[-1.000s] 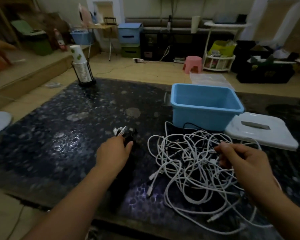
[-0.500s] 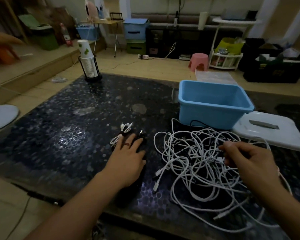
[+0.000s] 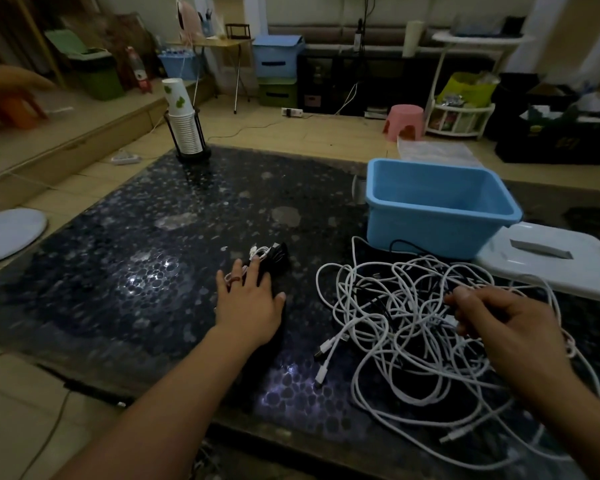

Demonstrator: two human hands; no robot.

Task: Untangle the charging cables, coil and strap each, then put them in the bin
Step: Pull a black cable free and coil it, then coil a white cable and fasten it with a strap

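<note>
A tangled heap of white charging cables with some black ones lies on the dark table, in front of the empty blue bin. My right hand sits over the heap's right part, fingers pinched on a white cable strand. My left hand lies flat on the table to the left of the heap, fingers spread, holding nothing. Just beyond its fingertips sits a small bundle of coiled black and white cables.
A white lid lies right of the bin. A rack of paper cups stands at the table's far left corner. Another person's hand shows at the far left. Floor clutter and a pink stool lie beyond the table.
My left hand has let go of the small cable bundle, drawn back toward me and flattened with fingers spread. My right hand stays pinched in the tangle.
</note>
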